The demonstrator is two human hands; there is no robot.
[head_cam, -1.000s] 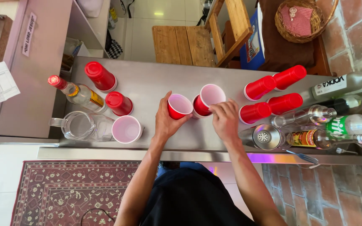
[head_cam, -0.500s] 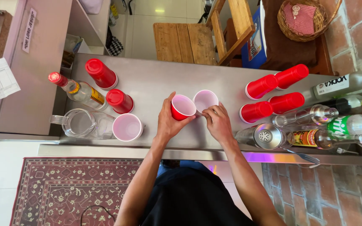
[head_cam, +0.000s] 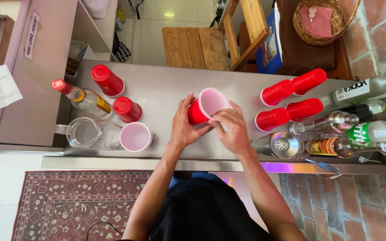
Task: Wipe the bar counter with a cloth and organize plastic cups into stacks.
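Both my hands meet over the middle of a steel counter [head_cam: 166, 85]. They hold a red plastic cup [head_cam: 205, 107] with a white inside, tilted with its mouth up and to the right. My left hand [head_cam: 182, 128] wraps its red wall from the left. My right hand [head_cam: 234, 130] pinches its rim from the right. Only one cup mouth shows between the hands; whether a second cup sits nested under it I cannot tell.
Left of the hands stand two upturned red cups [head_cam: 108, 81], an upright cup [head_cam: 136, 136], a glass pitcher [head_cam: 86, 133] and a red-capped bottle [head_cam: 83, 99]. On the right are several upturned red cups [head_cam: 275, 93], a metal shaker [head_cam: 281, 145] and several bottles [head_cam: 362, 91]. A wooden chair [head_cam: 202, 44] stands beyond.
Two separate red cups stood side by side, one under each hand. They have come together at the centre, and now both hands hold what shows as one tilted cup.
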